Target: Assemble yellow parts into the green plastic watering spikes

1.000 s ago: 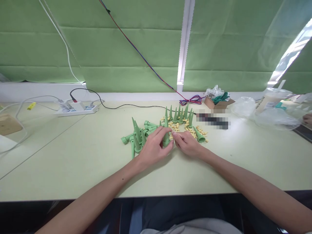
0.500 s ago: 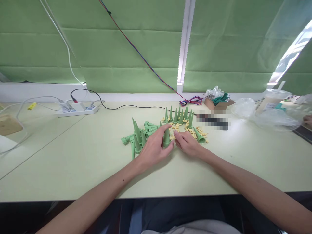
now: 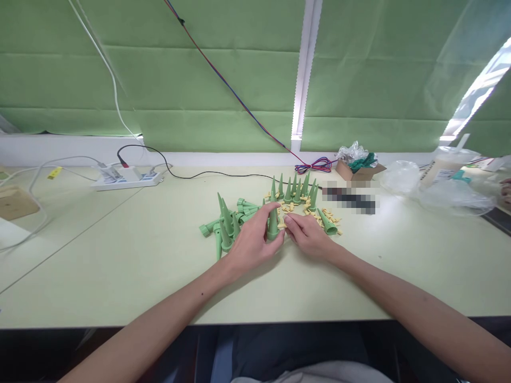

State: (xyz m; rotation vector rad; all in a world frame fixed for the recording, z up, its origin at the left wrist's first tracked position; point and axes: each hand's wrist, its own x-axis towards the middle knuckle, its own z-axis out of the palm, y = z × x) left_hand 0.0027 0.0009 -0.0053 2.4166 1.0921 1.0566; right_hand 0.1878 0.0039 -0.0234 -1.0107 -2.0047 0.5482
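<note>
My left hand (image 3: pixel 255 236) is closed around an upright green plant-watering spike (image 3: pixel 273 223), its thumb and fingers at the spike's base. Beside it, my right hand (image 3: pixel 308 234) pinches a small yellow valve (image 3: pixel 281 226) against the spike's right side; my fingertips partly hide it, and how deep it sits I cannot tell. Several green spikes (image 3: pixel 225 215) stand or lie in a pile left of my hands. Behind, more spikes (image 3: pixel 296 190) stand upright among scattered yellow valves (image 3: pixel 288 207). One spike (image 3: pixel 327 222) lies tilted right of my right hand, its open end toward me.
A power strip (image 3: pixel 128 180) with cables lies at the back left. A pixelated dark object (image 3: pixel 351 201) rests behind the spikes. Farther right are a small cardboard box (image 3: pixel 359 171), plastic bags (image 3: pixel 401 177) and a drink cup (image 3: pixel 443 165). Another person's hand shows at the right edge.
My right fingertips have shifted slightly, and more of the yellow valve shows beside the spike. My left hand keeps its hold on the spike.
</note>
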